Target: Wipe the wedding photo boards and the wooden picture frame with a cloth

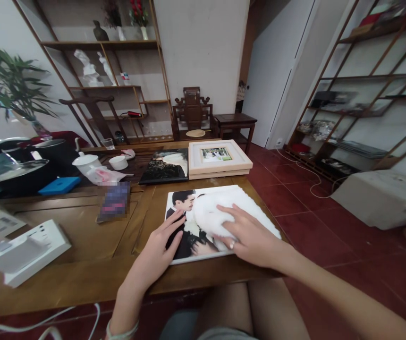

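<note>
A wedding photo panel [203, 249] lies flat near the table's front edge, showing a person in a dark suit at its left side. My left hand [156, 251] rests on the panel's left edge, fingers stretched out and holding nothing. On the right half of the panel is a white fluffy cloth [208, 212], which hides much of the picture. My right hand [250, 233] presses down on this cloth and grips it, with some fingers stretched over it. Behind the panel are a dark photo panel [149, 175] and a light wooden picture frame [220, 171].
On the wooden table [93, 241] to the left are a white power strip [40, 252], a blue box [60, 185], a pixelated phone-like item [114, 200], a white teapot [86, 163] and a cup [118, 162]. The table's right edge borders a red tiled floor [295, 203].
</note>
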`<state>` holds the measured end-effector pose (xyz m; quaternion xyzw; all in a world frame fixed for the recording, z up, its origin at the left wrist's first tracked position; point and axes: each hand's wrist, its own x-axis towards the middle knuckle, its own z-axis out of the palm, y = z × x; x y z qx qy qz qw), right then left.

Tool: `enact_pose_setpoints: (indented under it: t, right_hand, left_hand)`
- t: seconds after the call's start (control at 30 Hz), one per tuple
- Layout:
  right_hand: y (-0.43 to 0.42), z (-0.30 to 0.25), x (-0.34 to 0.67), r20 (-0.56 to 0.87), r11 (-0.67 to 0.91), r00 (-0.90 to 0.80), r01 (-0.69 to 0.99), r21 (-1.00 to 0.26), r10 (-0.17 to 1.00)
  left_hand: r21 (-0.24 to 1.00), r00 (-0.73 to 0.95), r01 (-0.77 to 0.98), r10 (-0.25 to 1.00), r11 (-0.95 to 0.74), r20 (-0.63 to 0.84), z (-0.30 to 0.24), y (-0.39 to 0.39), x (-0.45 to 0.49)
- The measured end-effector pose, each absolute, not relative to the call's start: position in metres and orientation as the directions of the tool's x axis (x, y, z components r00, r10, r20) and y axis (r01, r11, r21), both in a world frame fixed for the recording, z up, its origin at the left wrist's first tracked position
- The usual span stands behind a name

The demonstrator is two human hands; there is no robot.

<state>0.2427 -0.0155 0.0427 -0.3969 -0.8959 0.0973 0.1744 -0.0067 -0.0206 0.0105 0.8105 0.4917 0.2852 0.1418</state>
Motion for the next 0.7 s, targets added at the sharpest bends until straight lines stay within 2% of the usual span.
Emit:
enact_pose_setpoints:
  t: [0.13, 0.3, 0.43, 0.6, 0.7]
  right_hand:
    - [0.021, 0.039, 0.249, 0.3, 0.619, -0.549, 0.747, -0.242, 0.78]
    - [0.043, 0.038, 0.245, 0.301, 0.552, -0.491, 0.818, -0.165, 0.817]
    - [0.013, 0.038, 0.235, 0.26, 0.62, -0.567, 0.753, -0.221, 0.781]
    - [-0.038, 0.042, 0.226, 0.197, 0.755, -0.737, 0.581, -0.303, 0.646]
    - [-0.043, 0.044, 0.226, 0.198, 0.765, -0.75, 0.558, -0.321, 0.631]
  left_hand:
    - [0.509, 0.352, 0.713, 0.874, -0.482, 0.335, 0.011, -0.021, -0.007]
    - [0.506, 0.348, 0.725, 0.883, -0.467, 0.316, 0.012, -0.022, -0.006]
    - [0.512, 0.343, 0.737, 0.897, -0.44, 0.278, 0.009, -0.023, -0.005]
    - [0.544, 0.362, 0.693, 0.881, -0.472, 0.304, 0.006, -0.017, -0.007]
    - [0.568, 0.34, 0.691, 0.895, -0.447, 0.29, 0.007, -0.011, -0.008]
